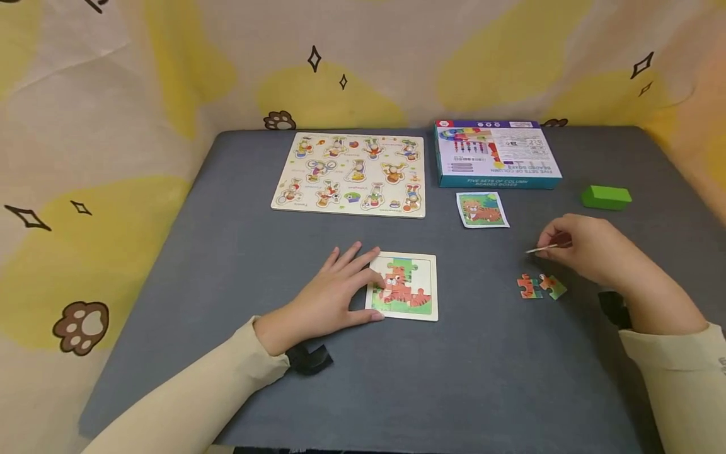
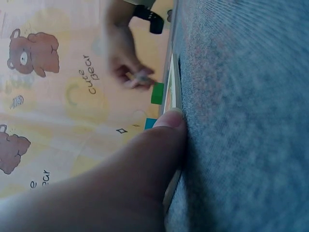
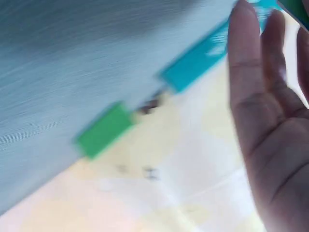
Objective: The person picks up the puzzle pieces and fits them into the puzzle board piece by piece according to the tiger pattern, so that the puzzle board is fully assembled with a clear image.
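My left hand (image 1: 326, 296) rests with spread fingers on the left side of a small wooden puzzle board (image 1: 433, 296). Its index fingertip touches the partly assembled tiger picture (image 1: 399, 293), and the thumb (image 2: 169, 121) lies at the board's near edge. To the right, my right hand (image 1: 595, 249) pinches a thin puzzle piece (image 1: 539, 250) above the table, seen nearly edge-on. Part of that piece shows green at the upper right corner of the right wrist view. Just below this hand, two loose puzzle pieces (image 1: 530, 287) lie side by side on the dark cloth.
A tiger picture card (image 1: 482, 210) lies beyond the loose pieces, in front of a flat teal-edged box (image 1: 499, 154). A green block (image 1: 606, 197) sits at the right. Back left is a larger wooden picture board (image 1: 348, 173). Patterned fabric (image 1: 386, 63) hangs behind the table.
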`<move>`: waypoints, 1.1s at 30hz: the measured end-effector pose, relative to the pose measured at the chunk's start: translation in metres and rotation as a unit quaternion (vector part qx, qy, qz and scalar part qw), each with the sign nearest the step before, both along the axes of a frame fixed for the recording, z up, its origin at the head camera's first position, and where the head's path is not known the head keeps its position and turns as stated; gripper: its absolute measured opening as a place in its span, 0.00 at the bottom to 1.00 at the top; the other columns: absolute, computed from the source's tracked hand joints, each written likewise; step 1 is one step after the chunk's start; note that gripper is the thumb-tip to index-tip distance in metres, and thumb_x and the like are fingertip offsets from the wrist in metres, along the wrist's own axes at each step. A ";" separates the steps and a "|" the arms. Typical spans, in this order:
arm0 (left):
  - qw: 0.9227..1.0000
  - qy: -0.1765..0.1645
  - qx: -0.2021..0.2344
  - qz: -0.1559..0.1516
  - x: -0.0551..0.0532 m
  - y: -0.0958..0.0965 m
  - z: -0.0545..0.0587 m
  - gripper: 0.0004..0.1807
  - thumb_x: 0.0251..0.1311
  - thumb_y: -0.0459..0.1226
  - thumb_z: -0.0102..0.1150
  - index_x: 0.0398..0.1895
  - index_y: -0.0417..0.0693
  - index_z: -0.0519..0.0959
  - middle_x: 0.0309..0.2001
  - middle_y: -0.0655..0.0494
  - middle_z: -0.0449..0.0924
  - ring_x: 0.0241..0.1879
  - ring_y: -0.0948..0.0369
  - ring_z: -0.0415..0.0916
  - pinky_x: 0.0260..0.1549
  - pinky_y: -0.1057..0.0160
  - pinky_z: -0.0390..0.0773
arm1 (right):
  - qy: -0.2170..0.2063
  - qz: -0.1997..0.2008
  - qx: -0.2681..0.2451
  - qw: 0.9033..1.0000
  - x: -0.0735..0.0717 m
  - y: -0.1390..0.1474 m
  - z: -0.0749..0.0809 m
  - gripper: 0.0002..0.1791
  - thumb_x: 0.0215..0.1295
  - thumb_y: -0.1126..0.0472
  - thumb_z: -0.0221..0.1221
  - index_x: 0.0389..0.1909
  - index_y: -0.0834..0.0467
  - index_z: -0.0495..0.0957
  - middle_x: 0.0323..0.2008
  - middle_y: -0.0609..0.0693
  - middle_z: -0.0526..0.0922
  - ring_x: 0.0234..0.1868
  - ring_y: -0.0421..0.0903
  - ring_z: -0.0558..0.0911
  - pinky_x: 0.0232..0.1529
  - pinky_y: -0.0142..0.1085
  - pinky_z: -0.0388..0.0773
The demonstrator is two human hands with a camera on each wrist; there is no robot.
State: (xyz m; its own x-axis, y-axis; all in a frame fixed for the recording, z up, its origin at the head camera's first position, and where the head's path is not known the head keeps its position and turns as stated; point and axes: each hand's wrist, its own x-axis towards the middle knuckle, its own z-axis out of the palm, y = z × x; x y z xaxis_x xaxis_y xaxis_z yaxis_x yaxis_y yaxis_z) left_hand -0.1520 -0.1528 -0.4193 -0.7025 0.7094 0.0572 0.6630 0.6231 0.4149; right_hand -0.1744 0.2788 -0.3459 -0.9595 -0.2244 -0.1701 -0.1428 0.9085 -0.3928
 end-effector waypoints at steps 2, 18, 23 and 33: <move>1.000 0.001 0.000 0.000 0.000 0.000 0.000 0.25 0.64 0.56 0.71 0.60 0.61 0.78 0.83 0.51 0.52 0.83 0.45 0.39 0.78 0.36 0.39 | 0.022 0.017 -0.016 0.999 0.002 -0.021 0.008 0.04 0.67 0.69 0.68 0.37 0.58 0.83 0.37 0.53 0.86 0.39 0.53 0.82 0.36 0.42 0.81; 1.000 0.004 0.002 -0.004 -0.002 0.000 -0.002 0.25 0.65 0.56 0.71 0.60 0.61 0.78 0.83 0.50 0.53 0.83 0.45 0.40 0.77 0.34 0.41 | -0.046 0.130 -0.086 0.987 -0.011 -0.147 -0.007 0.06 0.67 0.67 0.70 0.43 0.58 0.85 0.32 0.47 0.85 0.31 0.45 0.80 0.34 0.39 0.79; 1.000 0.001 -0.001 -0.002 -0.002 0.000 -0.002 0.25 0.65 0.56 0.71 0.61 0.61 0.78 0.83 0.51 0.52 0.83 0.45 0.39 0.77 0.34 0.41 | -0.045 0.098 -0.083 0.991 -0.016 -0.154 -0.019 0.07 0.66 0.66 0.72 0.39 0.57 0.83 0.29 0.48 0.82 0.28 0.45 0.79 0.32 0.39 0.78; 1.000 -0.003 0.000 0.000 -0.002 0.000 -0.002 0.25 0.65 0.56 0.71 0.61 0.61 0.78 0.83 0.51 0.52 0.83 0.45 0.39 0.77 0.35 0.40 | 0.008 0.090 -0.047 0.995 -0.012 -0.157 -0.024 0.05 0.63 0.64 0.74 0.36 0.58 0.87 0.32 0.49 0.80 0.33 0.47 0.77 0.35 0.41 0.75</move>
